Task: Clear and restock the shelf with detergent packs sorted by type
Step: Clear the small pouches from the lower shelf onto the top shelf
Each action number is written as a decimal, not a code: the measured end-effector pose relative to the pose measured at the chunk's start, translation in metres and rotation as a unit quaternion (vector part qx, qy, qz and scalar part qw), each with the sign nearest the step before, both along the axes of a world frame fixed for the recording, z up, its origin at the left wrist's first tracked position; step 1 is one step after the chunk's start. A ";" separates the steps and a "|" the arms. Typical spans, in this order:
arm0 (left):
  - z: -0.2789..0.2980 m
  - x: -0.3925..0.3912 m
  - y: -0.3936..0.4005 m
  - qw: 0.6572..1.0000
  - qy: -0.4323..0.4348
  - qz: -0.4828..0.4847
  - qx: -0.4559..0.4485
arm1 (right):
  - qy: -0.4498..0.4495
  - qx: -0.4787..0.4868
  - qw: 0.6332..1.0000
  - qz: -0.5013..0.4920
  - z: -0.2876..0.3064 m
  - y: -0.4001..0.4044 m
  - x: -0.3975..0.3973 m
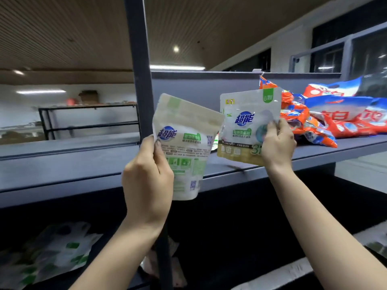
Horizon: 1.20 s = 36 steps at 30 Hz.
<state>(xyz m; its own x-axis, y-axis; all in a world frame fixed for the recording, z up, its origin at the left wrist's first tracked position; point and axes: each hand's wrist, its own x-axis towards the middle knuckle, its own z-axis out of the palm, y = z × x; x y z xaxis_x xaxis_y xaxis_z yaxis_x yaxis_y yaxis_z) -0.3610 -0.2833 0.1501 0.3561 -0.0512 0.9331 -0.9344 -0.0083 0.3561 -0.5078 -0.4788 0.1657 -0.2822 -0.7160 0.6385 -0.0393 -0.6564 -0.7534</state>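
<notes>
My left hand [149, 176] grips a white and green detergent pouch [185, 141] by its left edge, back side toward me, tilted to the right in front of the shelf's lip. My right hand [277, 143] holds a second pouch of the same brand [247, 126] by its right edge, front side showing, standing on the grey shelf board [62, 164]. The two pouches nearly touch at their upper corners. A heap of orange, blue and white detergent bags [339, 116] lies on the same shelf to the right.
A dark metal upright [140, 70] of the shelf rises just left of the pouches. Below, on the lower level at the left, lie white and green packs [52, 252], blurred. A black rack [88, 120] stands further back on the left.
</notes>
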 end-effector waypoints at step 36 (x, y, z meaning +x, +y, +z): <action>0.037 0.052 -0.274 0.826 0.045 0.112 0.551 | 0.569 -0.049 0.796 0.199 -0.018 -0.141 0.030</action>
<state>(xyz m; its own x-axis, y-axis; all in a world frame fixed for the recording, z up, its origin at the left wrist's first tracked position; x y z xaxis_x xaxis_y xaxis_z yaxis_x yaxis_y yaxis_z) -0.3089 -0.5572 0.1867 0.5371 -0.7749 0.3333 -0.8357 -0.5425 0.0853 -0.4775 -0.6202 0.1478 0.7560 -0.5356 0.3763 -0.4351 -0.8407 -0.3224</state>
